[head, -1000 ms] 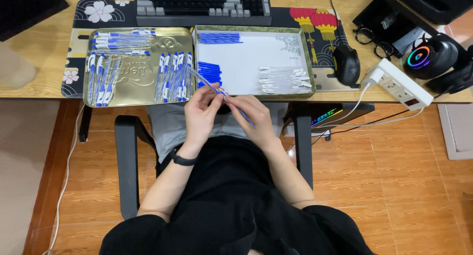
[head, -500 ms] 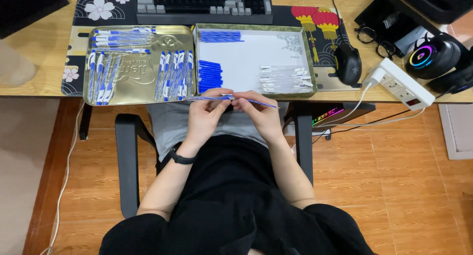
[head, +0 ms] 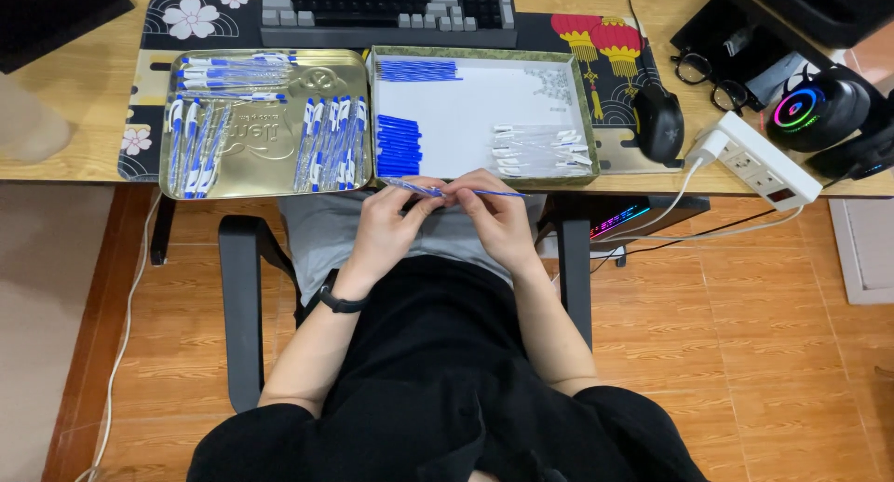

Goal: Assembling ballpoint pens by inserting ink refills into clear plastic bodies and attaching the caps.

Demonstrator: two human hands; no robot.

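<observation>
Left hand (head: 389, 223) and right hand (head: 495, 217) both pinch one thin blue pen (head: 438, 191), level, just below the white-lined tray (head: 577, 100); gold metal tray (head: 177, 179) beside it holds many finished pens; loose blue refills (head: 399, 147) and clear barrels (head: 535, 149) remain.

Thin blue pen (head: 438, 191), level, pinched above lap

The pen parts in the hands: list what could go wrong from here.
1. Both hands, left hand and right hand, hold the thin blue refill and clear barrel over the lap, past the desk edge; a slip would likely drop a part to the floor.
2. The white tray lies at the desk edge near the right hand; a bump could scatter the clear barrels in it.
</observation>
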